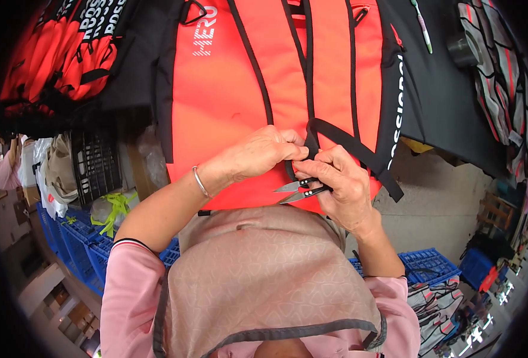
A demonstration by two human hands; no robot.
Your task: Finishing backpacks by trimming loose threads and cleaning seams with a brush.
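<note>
A bright orange-red backpack (216, 101) with black side panels lies before me, its padded shoulder straps (330, 77) facing up. Over its lower part, my left hand (264, 154) is closed, thumb and fingers pinching a black webbing strap (350, 140). My right hand (344, 188) meets it there, its thumb and forefinger also at the webbing. Tucked in the right palm are small black-handled thread snips (302, 192), their blades parted and pointing left. The webbing loops over the right hand, and its loose end hangs down on the right. My fingers hide the exact spot they pinch.
More orange-red backpacks (67, 53) are piled at the far left. On the dark tabletop (431, 101) to the right are a slim white-green stick (422, 27), a grey cup-like cylinder (463, 51) and grey bags (496, 77). Blue crates (73, 247) and a black basket (97, 167) stand lower left.
</note>
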